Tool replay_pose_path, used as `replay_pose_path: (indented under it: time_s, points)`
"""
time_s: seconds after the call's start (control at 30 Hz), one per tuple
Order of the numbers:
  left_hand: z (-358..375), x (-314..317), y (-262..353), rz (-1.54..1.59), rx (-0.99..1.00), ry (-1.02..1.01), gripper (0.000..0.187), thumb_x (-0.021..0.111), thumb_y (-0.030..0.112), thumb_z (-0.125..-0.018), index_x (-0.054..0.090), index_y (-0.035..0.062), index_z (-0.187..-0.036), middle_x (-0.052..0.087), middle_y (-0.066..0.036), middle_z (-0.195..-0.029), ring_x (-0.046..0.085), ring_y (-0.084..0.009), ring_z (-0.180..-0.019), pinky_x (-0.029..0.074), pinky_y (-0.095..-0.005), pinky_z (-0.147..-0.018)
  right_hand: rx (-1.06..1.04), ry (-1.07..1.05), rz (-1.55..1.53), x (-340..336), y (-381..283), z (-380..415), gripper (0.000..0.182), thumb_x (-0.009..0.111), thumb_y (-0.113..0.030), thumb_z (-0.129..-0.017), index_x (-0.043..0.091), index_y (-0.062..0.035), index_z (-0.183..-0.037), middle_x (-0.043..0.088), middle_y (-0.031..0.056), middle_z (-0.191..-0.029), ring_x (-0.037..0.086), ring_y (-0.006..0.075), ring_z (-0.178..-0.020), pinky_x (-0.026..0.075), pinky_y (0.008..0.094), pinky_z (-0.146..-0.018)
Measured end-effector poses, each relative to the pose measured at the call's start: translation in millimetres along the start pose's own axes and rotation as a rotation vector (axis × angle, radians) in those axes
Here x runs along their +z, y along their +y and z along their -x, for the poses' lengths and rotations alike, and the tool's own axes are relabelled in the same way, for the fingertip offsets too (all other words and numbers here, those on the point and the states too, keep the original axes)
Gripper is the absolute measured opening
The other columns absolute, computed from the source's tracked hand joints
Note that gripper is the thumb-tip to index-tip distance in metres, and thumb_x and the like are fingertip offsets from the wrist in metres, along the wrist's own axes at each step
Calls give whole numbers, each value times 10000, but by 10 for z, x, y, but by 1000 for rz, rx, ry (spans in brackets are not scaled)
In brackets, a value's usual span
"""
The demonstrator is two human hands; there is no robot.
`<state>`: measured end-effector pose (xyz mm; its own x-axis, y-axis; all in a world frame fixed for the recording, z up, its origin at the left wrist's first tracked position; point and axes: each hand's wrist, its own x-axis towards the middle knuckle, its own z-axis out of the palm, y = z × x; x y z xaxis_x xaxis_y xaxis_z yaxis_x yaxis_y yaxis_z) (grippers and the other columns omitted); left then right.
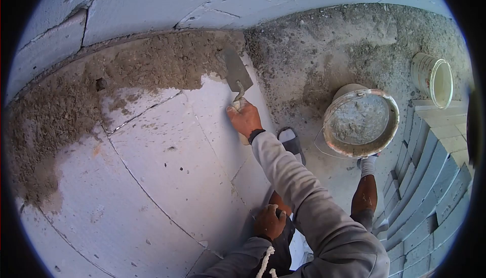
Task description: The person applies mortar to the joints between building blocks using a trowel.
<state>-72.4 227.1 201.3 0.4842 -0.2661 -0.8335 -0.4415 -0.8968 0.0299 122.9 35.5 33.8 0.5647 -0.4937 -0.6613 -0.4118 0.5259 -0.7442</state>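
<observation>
My right hand (245,118) is closed round the handle of a trowel (237,71). The trowel's metal blade lies at the edge of a band of wet grey-brown mortar (136,65), which is spread over the top of a white block wall (172,161). Thin dark joints run between the blocks. Lower down, my left hand (270,222) rests on my bent knee beside the wall, thumb apart from the loosely bent fingers; nothing shows in it.
A bucket (331,126) of grey mortar stands on the rough floor by my foot. Farther right, a white bucket (417,70) lies tilted near stacked pale blocks (430,177). Another block wall (167,0) rises along the far side. My sandalled foot (289,139) is close to the wall.
</observation>
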Motion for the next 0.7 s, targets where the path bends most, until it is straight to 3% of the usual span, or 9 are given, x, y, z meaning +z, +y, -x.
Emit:
replay_pose_path:
  time_s: [0.17, 0.23, 0.3, 0.33, 0.4, 0.47, 0.6, 0.63, 0.7]
  points:
    - [26, 68, -12, -105, -64, -51, 382, 623, 310, -802, 591, 44, -1074, 612, -156, -1087, 583, -348, -1013, 470, -451, -871, 39, -68, -4, -51, -312, 355, 375, 644, -246, -790, 589, 38, -1029, 669, 247, -887, 645, 407, -875, 515, 418, -780]
    - [14, 316, -220, -142, 36, -28, 388, 622, 314, -797, 590, 53, -1083, 612, -147, -1098, 581, -352, -1017, 478, -457, -867, -77, -2, -38, -34, -182, 442, 338, 648, -231, -797, 589, 32, -1001, 678, 203, -816, 670, 343, -735, 527, 400, -686]
    - [20, 81, 46, -141, -30, -81, 397, 617, 322, -800, 589, 55, -1093, 610, -149, -1109, 580, -354, -1022, 481, -457, -870, 255, -386, -434, -252, -262, 586, 254, 648, -206, -809, 592, 0, -946, 637, 113, -710, 621, 229, -575, 505, 350, -558]
    - [8, -5, 152, -136, -91, -120, 405, 612, 330, -804, 589, 57, -1102, 607, -151, -1121, 580, -355, -1028, 483, -458, -874, 280, -482, -635, -428, -287, 620, 162, 642, -171, -816, 582, -35, -881, 566, 38, -670, 542, 143, -502, 457, 295, -483]
    - [9, 36, 178, -138, -77, -73, 399, 612, 331, -812, 597, 56, -1102, 606, -157, -1130, 580, -355, -1035, 478, -453, -882, 376, -455, -875, -752, -201, 650, 114, 625, -130, -808, 577, -42, -859, 563, 43, -687, 553, 156, -523, 460, 295, -495]
    - [18, 55, 202, -136, -66, -34, 394, 613, 331, -820, 605, 56, -1102, 604, -163, -1139, 580, -356, -1043, 473, -448, -890, 228, -297, -972, -1138, -87, 652, 137, 613, -102, -796, 563, -29, -900, 570, 53, -727, 558, 156, -547, 467, 302, -507]
    - [-3, -14, 222, -167, -54, -84, 416, 593, 354, -832, 588, 61, -1126, 593, -164, -1163, 566, -353, -1078, 467, -442, -917, 41, 456, -530, -1784, -104, 713, 262, 629, -115, -780, 527, 29, -974, 577, 87, -781, 578, 199, -662, 464, 313, -608]
    - [-21, -35, 220, -162, -52, -79, 416, 606, 356, -828, 596, 64, -1124, 599, -162, -1147, 566, -348, -1083, 460, -438, -925, 41, 457, -531, -1819, -55, 712, 262, 629, -115, -780, 527, 29, -974, 577, 87, -781, 578, 199, -662, 464, 313, -608]
    - [-35, -94, 204, -157, -48, -96, 420, 593, 352, -836, 585, 61, -1139, 591, -164, -1169, 567, -346, -1081, 467, -441, -919, -70, 780, -239, -1813, 22, 730, 349, 661, -128, -776, 538, 51, -1049, 596, 82, -857, 582, 188, -707, 487, 323, -654]
